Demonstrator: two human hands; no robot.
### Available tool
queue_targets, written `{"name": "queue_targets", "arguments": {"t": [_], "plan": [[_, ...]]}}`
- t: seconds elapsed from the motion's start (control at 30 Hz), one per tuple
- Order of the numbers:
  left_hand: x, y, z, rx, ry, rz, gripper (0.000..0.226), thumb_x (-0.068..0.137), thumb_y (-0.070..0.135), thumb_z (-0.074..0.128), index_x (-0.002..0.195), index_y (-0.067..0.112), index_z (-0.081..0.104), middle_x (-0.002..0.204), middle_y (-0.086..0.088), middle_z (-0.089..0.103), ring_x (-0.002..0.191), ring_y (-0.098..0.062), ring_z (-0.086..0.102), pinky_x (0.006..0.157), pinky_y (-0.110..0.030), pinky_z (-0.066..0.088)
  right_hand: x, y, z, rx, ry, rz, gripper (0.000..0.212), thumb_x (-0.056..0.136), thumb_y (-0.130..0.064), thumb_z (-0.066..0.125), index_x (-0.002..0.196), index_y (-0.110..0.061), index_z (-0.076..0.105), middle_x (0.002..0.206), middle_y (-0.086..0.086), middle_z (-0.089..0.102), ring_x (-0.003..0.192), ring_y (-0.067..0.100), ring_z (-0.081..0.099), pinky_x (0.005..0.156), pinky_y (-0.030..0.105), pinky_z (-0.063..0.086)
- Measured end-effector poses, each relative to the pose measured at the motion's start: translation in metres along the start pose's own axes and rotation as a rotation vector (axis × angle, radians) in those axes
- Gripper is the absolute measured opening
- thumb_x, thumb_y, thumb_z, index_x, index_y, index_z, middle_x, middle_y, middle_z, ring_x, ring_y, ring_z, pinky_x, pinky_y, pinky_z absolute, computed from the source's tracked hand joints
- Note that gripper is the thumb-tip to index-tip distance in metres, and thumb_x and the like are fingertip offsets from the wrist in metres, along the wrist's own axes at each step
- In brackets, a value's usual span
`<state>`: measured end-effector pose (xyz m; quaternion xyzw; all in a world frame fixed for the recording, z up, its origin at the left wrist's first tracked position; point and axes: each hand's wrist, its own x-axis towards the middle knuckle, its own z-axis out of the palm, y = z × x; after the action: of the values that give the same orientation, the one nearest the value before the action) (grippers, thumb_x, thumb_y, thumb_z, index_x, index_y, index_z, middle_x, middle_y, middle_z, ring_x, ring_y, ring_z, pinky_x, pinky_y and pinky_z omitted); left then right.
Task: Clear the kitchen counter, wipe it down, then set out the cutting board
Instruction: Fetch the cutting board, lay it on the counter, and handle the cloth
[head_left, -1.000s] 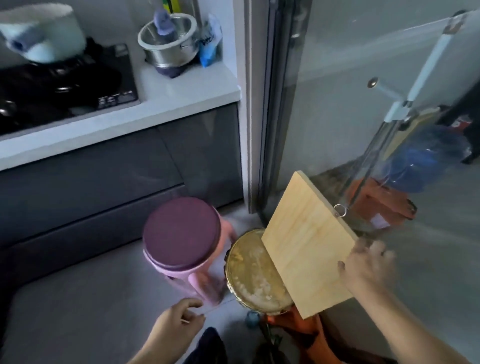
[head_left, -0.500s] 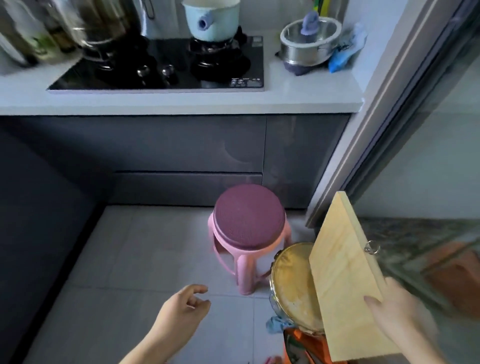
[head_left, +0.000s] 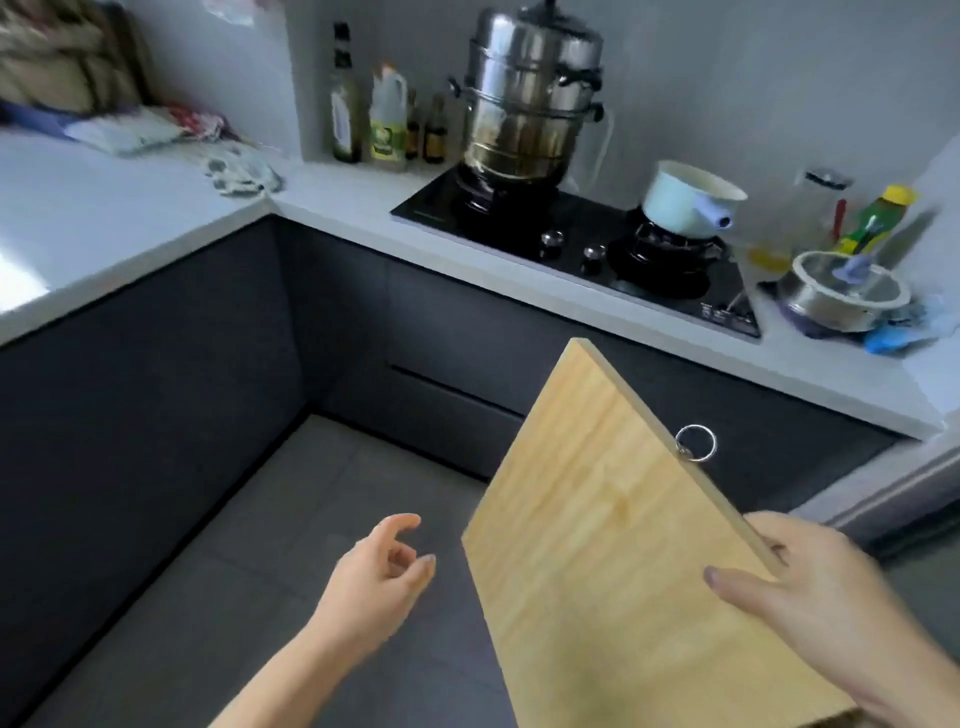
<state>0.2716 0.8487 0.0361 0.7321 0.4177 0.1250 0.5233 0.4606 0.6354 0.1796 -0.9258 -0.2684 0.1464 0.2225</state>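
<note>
Cutting board (head_left: 613, 545) is bound for the bench (head_left: 78, 218) at left. The left hand (head_left: 374, 577) hangs empty, fingers loosely curled. The board tilts in mid-air over the floor (head_left: 260, 545), with the right hand (head_left: 810, 597) pinching one edge, a one-sided hold that could slip.

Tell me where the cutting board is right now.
Head view, lower right: the wooden cutting board is tilted in mid-air, its right edge gripped by the right hand, in front of the cabinets below the gas hob.

Three pots (head_left: 530, 104), perhaps five bottles (head_left: 345, 109)
</note>
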Motion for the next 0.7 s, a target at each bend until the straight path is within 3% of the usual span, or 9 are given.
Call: {"name": "queue_targets", "arguments": {"t": [0.13, 0.2, 0.27, 0.4, 0.47, 0.53, 0.6, 0.7], "plan": [[0.012, -0.032, -0.083, -0.057, 0.168, -0.126, 0.054, 0.083, 0.037, 0.056, 0.131, 0.035, 0.033, 0.119, 0.002, 0.05, 0.104, -0.012, 0.053, 0.073, -0.024, 0.045, 0.023, -0.107, 0.037, 0.172, -0.07, -0.171, 0.009, 0.069, -0.019, 0.077, 0.071, -0.021, 0.068, 0.066, 0.003, 0.073, 0.066, 0.029, 0.068, 0.068, 0.048, 0.056], [0.021, -0.044, -0.122, -0.087, 0.281, -0.178, 0.06, 0.082, 0.039, 0.057, 0.135, 0.033, 0.028, 0.133, -0.005, 0.043, 0.116, -0.017, 0.047, 0.084, -0.03, 0.043, 0.04, -0.152, 0.051, 0.297, -0.108, -0.218, 0.014, 0.067, -0.018, 0.079, 0.075, -0.026, 0.07, 0.067, 0.002, 0.074, 0.063, 0.028, 0.07, 0.065, 0.048, 0.057], [0.033, -0.048, -0.159, -0.105, 0.374, -0.204, 0.066, 0.08, 0.041, 0.06, 0.136, 0.032, 0.026, 0.14, -0.008, 0.035, 0.115, -0.015, 0.047, 0.091, -0.034, 0.04, 0.062, -0.193, 0.06, 0.42, -0.167, -0.279, 0.025, 0.063, -0.021, 0.08, 0.079, -0.037, 0.07, 0.07, -0.004, 0.076, 0.06, 0.02, 0.072, 0.062, 0.044, 0.059], [0.068, -0.045, -0.234, -0.052, 0.539, -0.235, 0.079, 0.073, 0.051, 0.064, 0.138, 0.033, 0.021, 0.145, -0.01, 0.027, 0.13, -0.026, 0.031, 0.104, -0.043, 0.032, 0.125, -0.262, 0.074, 0.649, -0.314, -0.349, 0.048, 0.037, -0.039, 0.084, 0.084, -0.038, 0.071, 0.077, -0.002, 0.077, 0.064, 0.024, 0.073, 0.055, 0.04, 0.058], [0.092, -0.043, -0.281, -0.029, 0.736, -0.243, 0.088, 0.069, 0.054, 0.067, 0.139, 0.034, 0.018, 0.146, -0.01, 0.024, 0.134, -0.029, 0.023, 0.106, -0.047, 0.028, 0.174, -0.309, 0.088, 0.749, -0.421, -0.384, 0.069, 0.02, -0.047, 0.091, 0.085, -0.036, 0.071, 0.078, 0.004, 0.077, 0.067, 0.03, 0.073, 0.055, 0.045, 0.057], [0.103, -0.042, -0.309, -0.029, 0.796, -0.306, 0.097, 0.064, 0.055, 0.071, 0.14, 0.035, 0.014, 0.147, -0.011, 0.023, 0.135, -0.029, 0.021, 0.107, -0.049, 0.029, 0.211, -0.332, 0.101, 0.826, -0.43, -0.428, 0.08, 0.014, -0.045, 0.092, 0.09, -0.028, 0.071, 0.076, 0.008, 0.077, 0.065, 0.033, 0.072, 0.052, 0.046, 0.057], [0.115, -0.045, -0.336, -0.118, 0.857, -0.307, 0.109, 0.056, 0.059, 0.074, 0.14, 0.037, 0.009, 0.148, -0.011, 0.024, 0.136, -0.028, 0.023, 0.108, -0.048, 0.029, 0.245, -0.374, 0.114, 0.885, -0.494, -0.424, 0.067, 0.03, -0.034, 0.088, 0.092, -0.015, 0.07, 0.072, 0.01, 0.076, 0.06, 0.032, 0.072, 0.045, 0.038, 0.056], [0.131, -0.049, -0.379, -0.19, 0.938, -0.295, 0.121, 0.044, 0.066, 0.075, 0.141, 0.032, 0.01, 0.148, -0.007, 0.03, 0.134, -0.027, 0.031, 0.106, -0.044, 0.03, 0.287, -0.434, 0.142, 0.938, -0.651, -0.424, 0.041, 0.049, -0.023, 0.075, 0.086, -0.009, 0.07, 0.072, 0.014, 0.076, 0.057, 0.031, 0.071, 0.043, 0.034, 0.055]]}}
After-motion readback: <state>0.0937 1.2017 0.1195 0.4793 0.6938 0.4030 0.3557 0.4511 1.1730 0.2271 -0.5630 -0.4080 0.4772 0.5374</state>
